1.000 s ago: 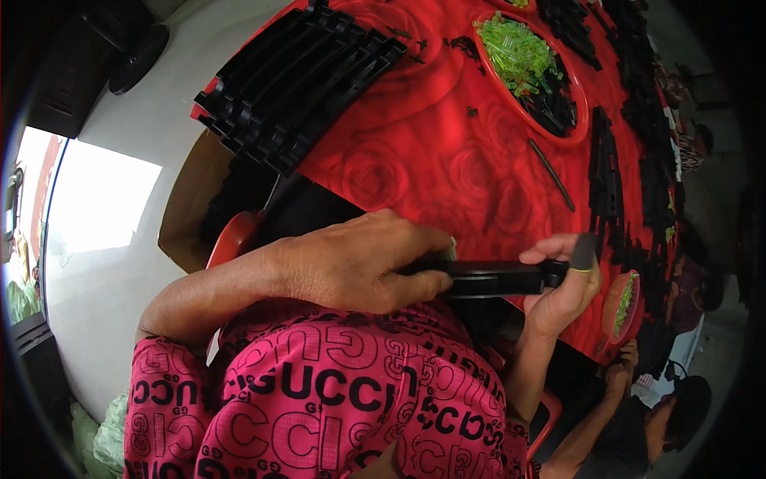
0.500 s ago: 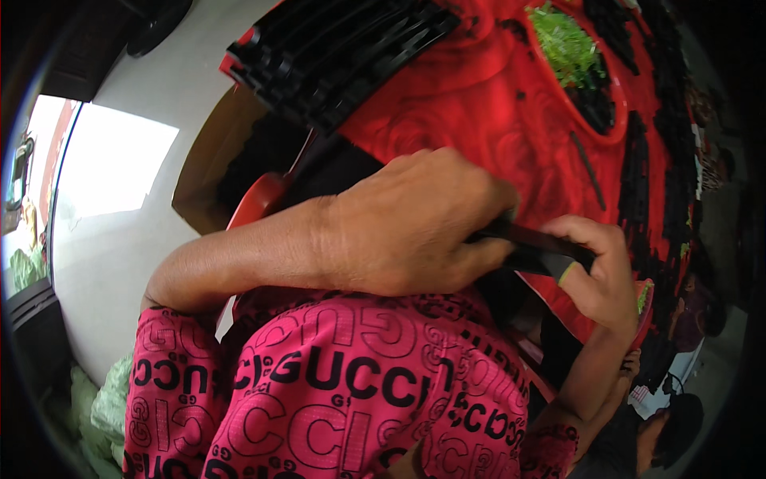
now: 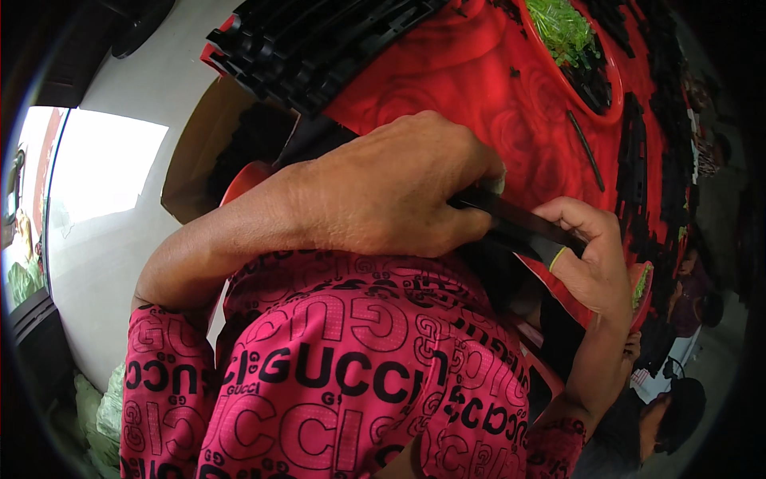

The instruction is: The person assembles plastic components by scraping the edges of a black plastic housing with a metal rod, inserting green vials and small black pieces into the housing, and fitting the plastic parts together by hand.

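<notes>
Between my two hands runs a long, narrow black plastic strip (image 3: 523, 217), held above my lap at the near edge of the red cloth. My left hand (image 3: 399, 188) is closed around its left end, with the back of the hand hiding most of the fingers. The right end sits in my right hand (image 3: 594, 255), fingers curled over it and thumb below. A black cover with a yellow-green edge (image 3: 561, 257) wraps the right thumb. Beyond the hands, a red basin (image 3: 616, 112) holds small clear green pieces (image 3: 565, 36) and black bits.
Black strips (image 3: 319, 52) lie side by side at the far left of the rose-patterned red cloth (image 3: 423, 88). More black strips (image 3: 634, 160) cover its right side, and one thin stick (image 3: 586, 152) lies apart. A cardboard box (image 3: 187, 160) stands left; another person (image 3: 670, 423) sits lower right.
Both hands and the black strip have shifted slightly left and up in the view. More of the strip shows between the hands. The grip of both hands stays the same.
</notes>
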The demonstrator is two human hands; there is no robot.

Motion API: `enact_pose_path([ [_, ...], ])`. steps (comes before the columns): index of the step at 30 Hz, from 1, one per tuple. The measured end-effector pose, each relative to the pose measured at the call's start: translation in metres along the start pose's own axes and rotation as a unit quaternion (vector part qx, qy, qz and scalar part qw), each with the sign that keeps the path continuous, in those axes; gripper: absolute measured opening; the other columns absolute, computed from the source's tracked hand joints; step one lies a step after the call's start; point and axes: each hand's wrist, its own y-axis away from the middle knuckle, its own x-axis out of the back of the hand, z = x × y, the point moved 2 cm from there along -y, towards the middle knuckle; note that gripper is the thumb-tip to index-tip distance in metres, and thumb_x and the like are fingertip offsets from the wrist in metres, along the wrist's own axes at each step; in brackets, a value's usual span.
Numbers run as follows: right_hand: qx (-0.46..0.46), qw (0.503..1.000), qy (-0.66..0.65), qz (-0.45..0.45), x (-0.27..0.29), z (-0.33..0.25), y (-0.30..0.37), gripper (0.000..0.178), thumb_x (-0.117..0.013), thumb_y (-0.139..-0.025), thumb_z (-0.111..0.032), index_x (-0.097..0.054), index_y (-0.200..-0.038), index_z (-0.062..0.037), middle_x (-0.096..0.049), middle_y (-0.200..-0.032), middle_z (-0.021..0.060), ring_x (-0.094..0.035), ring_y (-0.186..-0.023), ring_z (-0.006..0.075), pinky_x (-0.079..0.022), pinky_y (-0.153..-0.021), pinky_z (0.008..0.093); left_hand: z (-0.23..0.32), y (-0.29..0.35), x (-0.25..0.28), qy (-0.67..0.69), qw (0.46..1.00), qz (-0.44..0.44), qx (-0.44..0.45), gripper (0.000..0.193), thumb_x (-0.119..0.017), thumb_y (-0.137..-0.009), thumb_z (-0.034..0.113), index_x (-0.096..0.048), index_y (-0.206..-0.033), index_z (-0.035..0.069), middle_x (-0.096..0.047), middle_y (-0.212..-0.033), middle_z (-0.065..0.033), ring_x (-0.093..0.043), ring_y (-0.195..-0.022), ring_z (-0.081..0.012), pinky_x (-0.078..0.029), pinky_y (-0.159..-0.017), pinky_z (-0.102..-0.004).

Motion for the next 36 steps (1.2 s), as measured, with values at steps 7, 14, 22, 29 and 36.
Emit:
enact_pose_path([
  [7, -0.002, 1.0, -0.029, 0.006, -0.011, 0.02, -0.007, 0.031, -0.064, -0.078, -0.006, -0.07, -0.106, 0.0051, -0.069, -0.087, 0.002, -0.061, -0.079, 0.0057, -0.048, -0.07, 0.024, -0.005, -0.001, -0.001, -0.005, 0.997, -0.025, 0.07, 0.024, -0.073, -0.083, 0.009, -0.073, -0.105, -0.001, -0.073, -0.084, -0.0196, -0.073, -0.078, -0.0345, -0.055, -0.072, -0.0415],
  [14, 0.041, 0.998, 0.032, 0.045, -0.012, 0.026, -0.008, 0.033, -0.074, -0.081, -0.012, -0.074, -0.111, 0.0012, -0.074, -0.091, 0.0048, -0.067, -0.082, 0.0136, -0.051, -0.075, 0.0274, -0.014, -0.002, -0.006, -0.022, 0.998, -0.02, 0.053, 0.022, -0.074, -0.084, 0.008, -0.071, -0.104, -0.001, -0.072, -0.082, -0.0169, -0.072, -0.074, -0.029, -0.054, -0.068, -0.0391],
  [22, 0.076, 0.83, 0.423, 0.355, 0.074, 0.094, -0.042, 0.038, -0.07, -0.092, -0.011, -0.068, -0.129, -0.0017, -0.07, -0.119, 0.0161, -0.064, -0.107, 0.0332, -0.051, -0.094, 0.0428, -0.007, -0.015, -0.003, -0.06, 0.993, 0.077, 0.073, 0.027, -0.085, -0.087, 0.022, -0.072, -0.099, 0.002, -0.068, -0.075, -0.011, -0.066, -0.067, -0.0205, -0.05, -0.062, -0.0357],
  [29, 0.073, 0.827, 0.468, 0.302, 0.078, 0.107, -0.055, 0.022, -0.066, -0.092, -0.002, -0.061, -0.114, -0.0009, -0.065, -0.106, 0.0163, -0.065, -0.102, 0.0361, -0.052, -0.091, 0.0455, -0.025, -0.028, -0.001, -0.155, 0.981, 0.102, 0.061, 0.028, -0.088, -0.082, 0.023, -0.075, -0.096, 0.002, -0.068, -0.08, -0.0112, -0.066, -0.073, -0.0271, -0.051, -0.067, -0.0396],
  [36, 0.231, 0.869, -0.027, 0.437, 0.066, 0.079, -0.029, 0.025, -0.049, -0.107, -0.014, -0.055, -0.121, 0.0061, -0.067, -0.1, 0.0183, -0.068, -0.082, 0.0221, -0.057, -0.067, 0.0295, -0.029, -0.035, 0.003, -0.159, 0.979, 0.084, 0.098, 0.035, -0.092, -0.078, 0.025, -0.074, -0.096, 0.001, -0.068, -0.08, -0.0112, -0.068, -0.074, -0.025, -0.051, -0.066, -0.0379],
])
